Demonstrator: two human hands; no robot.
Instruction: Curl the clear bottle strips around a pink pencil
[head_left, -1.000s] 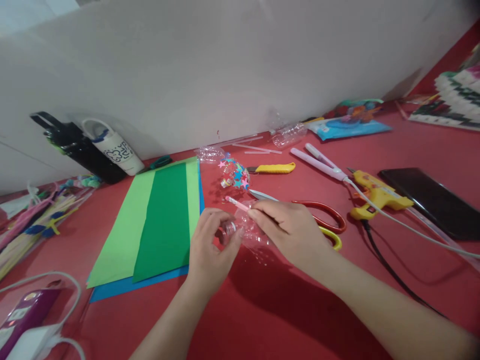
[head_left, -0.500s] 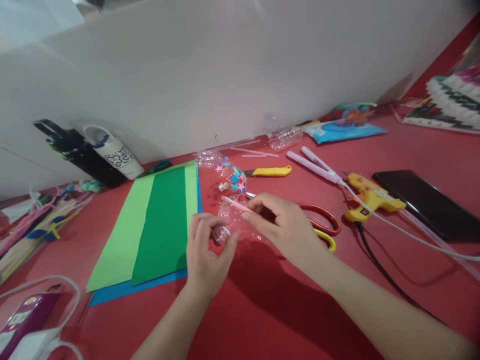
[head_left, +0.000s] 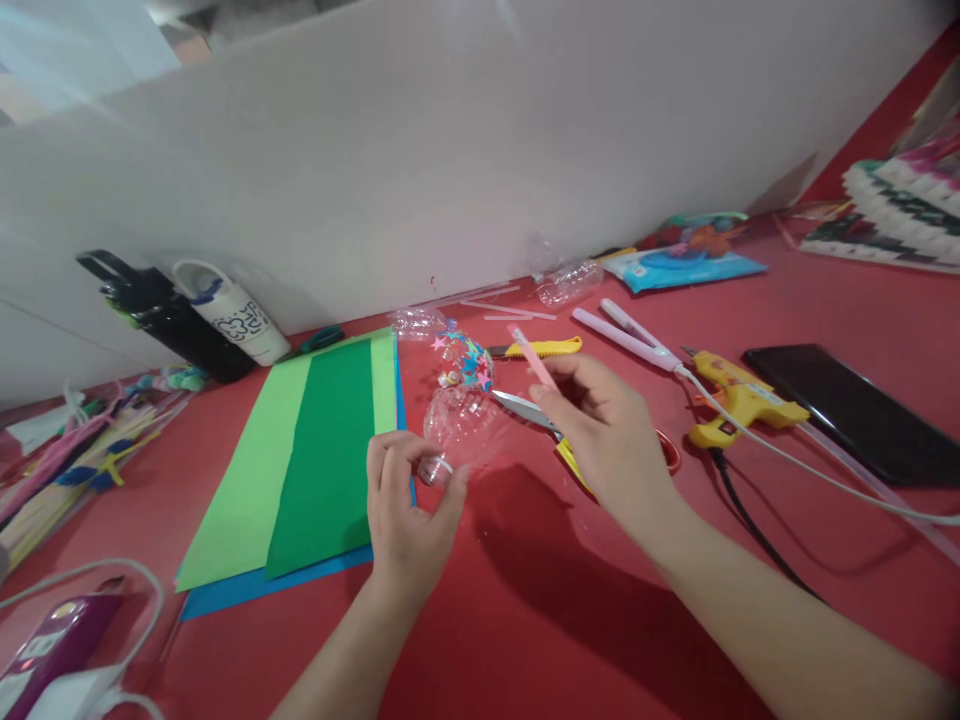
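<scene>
My left hand (head_left: pixel 409 505) is closed round the neck of a clear plastic bottle piece (head_left: pixel 463 420), whose wider part points away from me. Between the thumb and fingers of my right hand (head_left: pixel 611 435) is a pink pencil (head_left: pixel 534 358), its eraser end up and tilted to the left, apart from the bottle piece. Just beyond lies another clear bottle piece covered in pink and blue stars (head_left: pixel 474 362). Scissors (head_left: pixel 523 408) lie partly hidden under my right hand, blades toward the bottle piece. A yellow craft knife (head_left: pixel 551 347) is behind them.
Green and blue paper sheets (head_left: pixel 322 460) lie left of my hands. To the right are a pink hair straightener (head_left: pixel 626 338), a yellow glue gun (head_left: pixel 742 400) with cords and a black phone (head_left: pixel 855 410). Two drink bottles (head_left: pixel 244 320) lean on the wall. A purple power strip (head_left: pixel 56 640) sits front left.
My right hand has lifted the pink pencil away from the bottle piece, up and to the right, uncovering the scissor blades. My left hand keeps its hold, nearly in place.
</scene>
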